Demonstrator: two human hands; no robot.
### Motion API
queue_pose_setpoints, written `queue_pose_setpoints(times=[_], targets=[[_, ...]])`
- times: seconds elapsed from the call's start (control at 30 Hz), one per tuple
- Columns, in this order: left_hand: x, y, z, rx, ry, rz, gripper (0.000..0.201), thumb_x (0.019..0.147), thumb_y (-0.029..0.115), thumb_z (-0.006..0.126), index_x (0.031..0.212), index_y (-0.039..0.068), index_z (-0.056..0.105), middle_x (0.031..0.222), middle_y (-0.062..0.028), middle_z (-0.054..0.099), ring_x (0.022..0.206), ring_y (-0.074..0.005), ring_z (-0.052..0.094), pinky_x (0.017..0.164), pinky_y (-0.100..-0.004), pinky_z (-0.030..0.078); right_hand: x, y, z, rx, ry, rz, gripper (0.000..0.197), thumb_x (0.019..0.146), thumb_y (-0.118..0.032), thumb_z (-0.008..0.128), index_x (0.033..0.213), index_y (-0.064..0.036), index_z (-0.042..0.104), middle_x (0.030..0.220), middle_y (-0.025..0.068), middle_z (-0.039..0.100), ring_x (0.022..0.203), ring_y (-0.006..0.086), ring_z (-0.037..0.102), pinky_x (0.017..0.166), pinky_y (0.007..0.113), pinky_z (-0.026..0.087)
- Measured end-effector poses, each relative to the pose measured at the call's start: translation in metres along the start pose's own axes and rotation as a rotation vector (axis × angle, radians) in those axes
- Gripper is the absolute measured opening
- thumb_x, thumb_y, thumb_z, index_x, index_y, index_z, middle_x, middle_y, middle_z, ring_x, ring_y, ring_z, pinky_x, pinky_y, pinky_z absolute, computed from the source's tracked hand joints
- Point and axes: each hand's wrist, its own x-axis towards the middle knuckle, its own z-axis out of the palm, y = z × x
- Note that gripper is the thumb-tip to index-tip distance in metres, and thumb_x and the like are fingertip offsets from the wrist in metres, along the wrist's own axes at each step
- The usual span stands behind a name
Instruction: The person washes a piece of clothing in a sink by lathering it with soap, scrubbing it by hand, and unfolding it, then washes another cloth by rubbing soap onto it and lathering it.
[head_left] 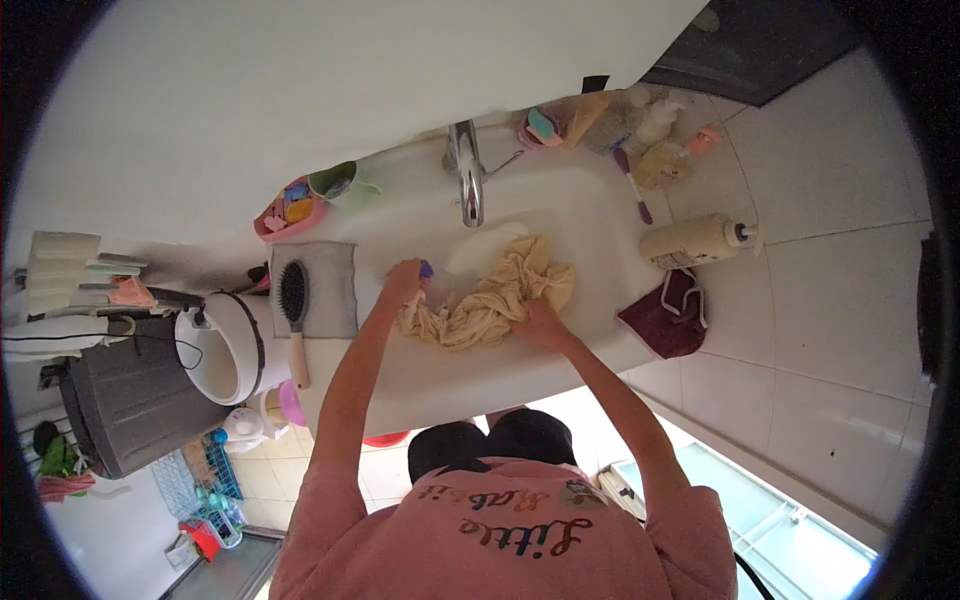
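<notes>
A bunched cream-coloured cloth (480, 310) lies in the white sink basin (590, 220), below the chrome tap (468, 180). At the cloth's right part, my right hand (541, 327) is closed on a fold of it. My left hand (403, 279) is at the left end of the cloth, its fingers closed round a small blue-purple object (427, 269). Most of that object is hidden by the fingers, so its kind does not show. Pale suds seem to lie beside the cloth near the left hand.
A hairbrush (292, 290) rests on a grey cloth (335, 285) left of the basin. On the right are a pump bottle (690, 242) and a dark maroon cloth (665, 318). A green cup (333, 178), a pink dish (290, 220) and a purple-handled brush (632, 185) line the back.
</notes>
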Motion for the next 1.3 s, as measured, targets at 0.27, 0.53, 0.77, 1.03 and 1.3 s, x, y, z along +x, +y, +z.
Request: queue_pose_setpoints(times=[0.27,0.53,0.77,1.03,1.3], targets=[[0.048,0.036,-0.078,-1.818,0.137,-0.101,0.018,0.079,0.010,0.048,0.092,-0.002,0.044,0.090,-0.0123,0.055,0.084,-0.0233,0.054,0.075,-0.0364,0.045,0.009,-0.006,0.000,-0.140,-0.135,0.034,0.029,0.062,-0.019,0.057,0.083,0.0005,0.056,0.075,0.0193,0.055,0.073,0.0309,0.052,0.071,0.035,0.039],[0.084,0.016,-0.071,-2.528,0.514,0.003,0.007,0.077,0.008,0.045,0.082,0.003,0.046,0.078,-0.0086,0.048,0.076,-0.0219,0.048,0.078,-0.0348,0.040,0.016,-0.028,0.001,-0.142,-0.109,0.102,0.032,0.060,-0.024,0.058,0.076,0.0037,0.054,0.074,0.0211,0.054,0.074,0.0331,0.052,0.071,0.038,0.039],[0.051,0.045,-0.055,-2.093,0.305,-0.255,0.012,0.073,0.009,0.052,0.085,0.008,0.048,0.082,-0.0056,0.050,0.082,-0.0206,0.048,0.083,-0.0355,0.036,0.010,-0.025,0.001,-0.119,-0.059,0.140,0.032,0.061,-0.021,0.057,0.081,0.0033,0.051,0.082,0.0223,0.052,0.080,0.0338,0.050,0.072,0.039,0.039],[0.040,0.035,-0.078,-2.222,0.235,-0.099,0.011,0.074,0.009,0.051,0.083,0.005,0.048,0.089,-0.0059,0.052,0.088,-0.0204,0.049,0.081,-0.0310,0.039,0.011,-0.020,0.008,-0.091,-0.041,0.075,0.034,0.059,-0.021,0.061,0.080,0.0040,0.049,0.078,0.0215,0.052,0.077,0.0336,0.050,0.069,0.038,0.040],[0.014,0.045,0.002,-0.898,-0.079,-0.193,0.023,0.071,0.011,0.050,0.091,0.001,0.049,0.090,-0.0117,0.054,0.086,-0.0279,0.051,0.076,-0.0337,0.042,0.021,-0.018,-0.011,-0.248,0.082,0.023,0.040,0.058,-0.020,0.061,0.089,0.0043,0.053,0.072,0.0193,0.054,0.066,0.0313,0.052,0.062,0.037,0.042]])
